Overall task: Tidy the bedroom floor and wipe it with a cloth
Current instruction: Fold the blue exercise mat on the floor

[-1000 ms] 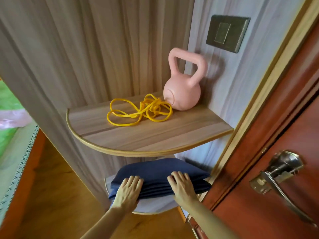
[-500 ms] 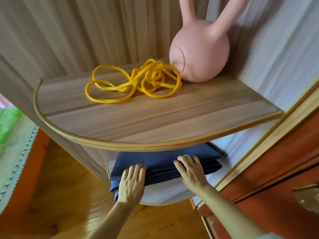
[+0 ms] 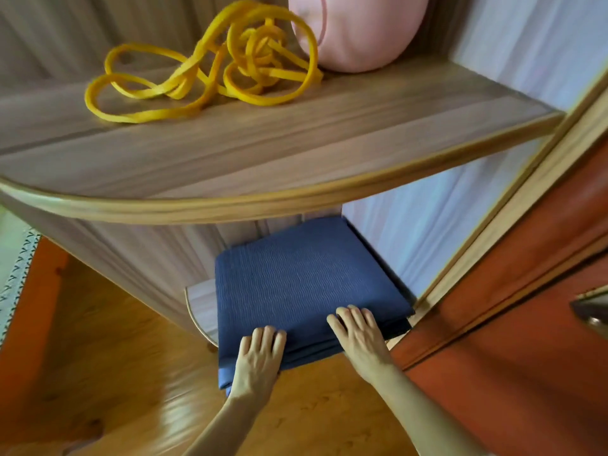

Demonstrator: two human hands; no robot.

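A folded dark blue mat (image 3: 296, 278) lies on the small lower corner shelf (image 3: 200, 304), its front edge sticking out past the shelf rim. My left hand (image 3: 258, 360) grips the mat's front left edge, fingers on top and thumb hidden below. Further right on the same edge, my right hand (image 3: 360, 337) holds it the same way. The wooden floor (image 3: 98, 357) lies below.
The upper corner shelf (image 3: 263, 153) juts out above the mat and carries a tangled yellow band (image 3: 204, 77) and a pink kettlebell (image 3: 358, 31). A red-brown door (image 3: 510, 324) with a metal handle (image 3: 592, 311) stands at the right. A patterned fabric edge (image 3: 13, 278) shows at far left.
My view has dropped lower and closer to the shelves. The blue mat sits deeper on the lower shelf, and both hands have stayed on its front edge.
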